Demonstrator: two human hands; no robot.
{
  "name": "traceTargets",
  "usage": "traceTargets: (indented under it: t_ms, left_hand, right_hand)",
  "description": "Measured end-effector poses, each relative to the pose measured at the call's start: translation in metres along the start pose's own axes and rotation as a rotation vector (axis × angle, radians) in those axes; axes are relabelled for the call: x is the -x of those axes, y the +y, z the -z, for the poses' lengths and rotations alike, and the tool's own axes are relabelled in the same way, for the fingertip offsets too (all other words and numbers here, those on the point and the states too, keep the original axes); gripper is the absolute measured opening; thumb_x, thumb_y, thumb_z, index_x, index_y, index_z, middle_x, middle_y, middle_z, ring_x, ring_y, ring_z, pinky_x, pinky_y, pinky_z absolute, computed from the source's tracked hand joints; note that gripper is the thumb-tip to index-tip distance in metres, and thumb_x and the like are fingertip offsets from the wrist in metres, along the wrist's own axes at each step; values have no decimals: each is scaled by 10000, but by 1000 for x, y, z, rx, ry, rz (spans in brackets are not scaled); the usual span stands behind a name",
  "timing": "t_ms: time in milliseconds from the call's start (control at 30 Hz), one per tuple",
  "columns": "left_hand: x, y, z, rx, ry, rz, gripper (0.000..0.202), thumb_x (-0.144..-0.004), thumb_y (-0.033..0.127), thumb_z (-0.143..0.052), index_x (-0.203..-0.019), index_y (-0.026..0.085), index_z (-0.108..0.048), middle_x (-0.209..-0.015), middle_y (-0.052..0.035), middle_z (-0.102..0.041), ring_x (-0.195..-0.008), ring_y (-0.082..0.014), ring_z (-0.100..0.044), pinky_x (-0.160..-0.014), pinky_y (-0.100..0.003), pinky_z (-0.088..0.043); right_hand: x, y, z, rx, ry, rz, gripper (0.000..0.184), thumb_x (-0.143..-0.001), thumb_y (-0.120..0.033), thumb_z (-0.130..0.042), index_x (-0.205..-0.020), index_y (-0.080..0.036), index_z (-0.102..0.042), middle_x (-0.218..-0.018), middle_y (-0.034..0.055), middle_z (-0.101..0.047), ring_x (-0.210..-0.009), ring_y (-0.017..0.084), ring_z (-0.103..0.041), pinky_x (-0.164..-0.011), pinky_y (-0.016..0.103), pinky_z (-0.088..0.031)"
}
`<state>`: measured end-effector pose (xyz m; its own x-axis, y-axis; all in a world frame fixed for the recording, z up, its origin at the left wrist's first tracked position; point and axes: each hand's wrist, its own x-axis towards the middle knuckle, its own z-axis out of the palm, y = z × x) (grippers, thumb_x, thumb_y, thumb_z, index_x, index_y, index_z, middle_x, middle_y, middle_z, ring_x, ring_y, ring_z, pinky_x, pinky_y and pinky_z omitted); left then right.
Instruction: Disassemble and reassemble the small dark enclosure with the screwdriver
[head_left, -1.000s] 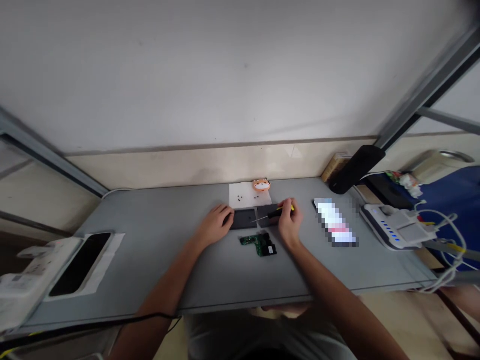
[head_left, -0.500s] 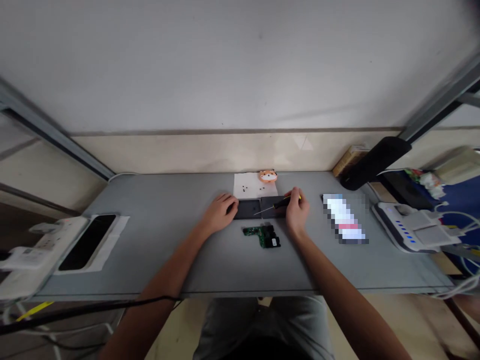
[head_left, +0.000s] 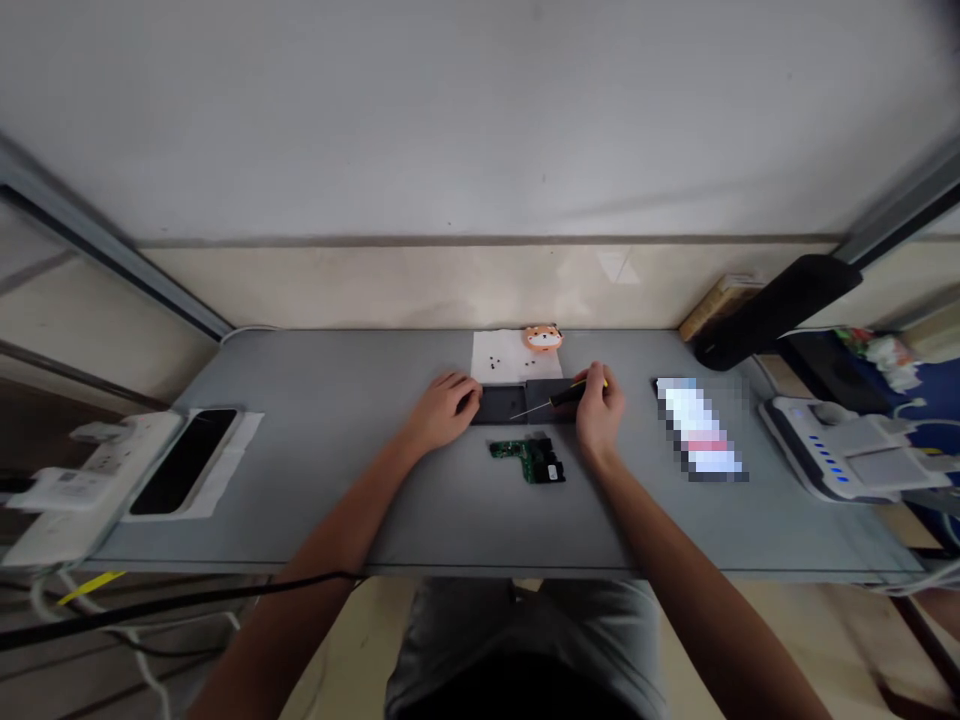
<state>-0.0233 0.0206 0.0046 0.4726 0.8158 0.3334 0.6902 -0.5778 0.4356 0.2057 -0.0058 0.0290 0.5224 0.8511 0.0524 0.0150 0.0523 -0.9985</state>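
Observation:
My left hand [head_left: 444,408] rests with curled fingers on the left end of a dark flat case [head_left: 501,403] lying on the grey table [head_left: 337,470]. My right hand [head_left: 598,408] is closed round a small screwdriver [head_left: 564,396] with a black and yellow handle; its thin shaft points left over the case. A green circuit board [head_left: 527,458] lies just in front of the case, between my hands. Behind the case sits a white paper [head_left: 512,363] with several tiny black screws on it.
An orange animal-face figure [head_left: 543,338] sits at the paper's far edge. A phone [head_left: 184,460] on white paper and a white power strip [head_left: 71,490] lie at the left. A blurred-out item [head_left: 697,430], a black lamp [head_left: 776,310] and a white device with blue lights [head_left: 832,455] stand at the right.
Both hands stay on the case and screwdriver; only the view has shifted, sliding everything slightly up and to the right in the picture.

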Motion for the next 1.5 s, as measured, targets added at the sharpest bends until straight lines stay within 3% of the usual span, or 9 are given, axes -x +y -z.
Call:
traceTargets:
  t_ms: [633, 933, 1167, 1500]
  left_hand:
    - [0, -2, -2, 26, -6, 19, 206, -976, 191, -445, -882, 224, -626, -921, -49, -680, -967, -225, -614, -941, -399, -507]
    - [1, 0, -1, 6, 8, 28, 207, -979, 206, -450, -878, 222, -630, -903, -45, -680, -942, -224, -608, -925, -393, -510]
    - [1, -2, 0, 17, -2, -4, 214, -976, 197, -440, -867, 219, -622, -899, -42, -684, -919, -214, -613, -906, -383, -516]
    - [1, -1, -2, -26, 22, -21, 215, -967, 184, -438, -851, 221, -616, -854, -40, -663, -900, -216, -598, -911, -382, -508]
  right_hand:
    - [-1, 1, 2, 43, -19, 27, 516, -860, -724, -481, -709, -231, -504, -554, -57, -451, -468, 136, -548, -397, 255, -442]
    - [0, 1, 2, 24, -22, -17, 468, -875, -655, -503, -702, -221, -523, -590, -39, -466, -503, 141, -564, -413, 254, -468]
    - [5, -6, 3, 18, 66, 160, 493, -874, -665, -493, -665, -220, -513, -608, -41, -456, -514, 110, -493, -412, 213, -425]
    - [1, 2, 4, 190, -39, 235, 505, -909, -647, -433, -621, -238, -501, -571, -33, -454, -582, 147, -480, -565, 281, -393]
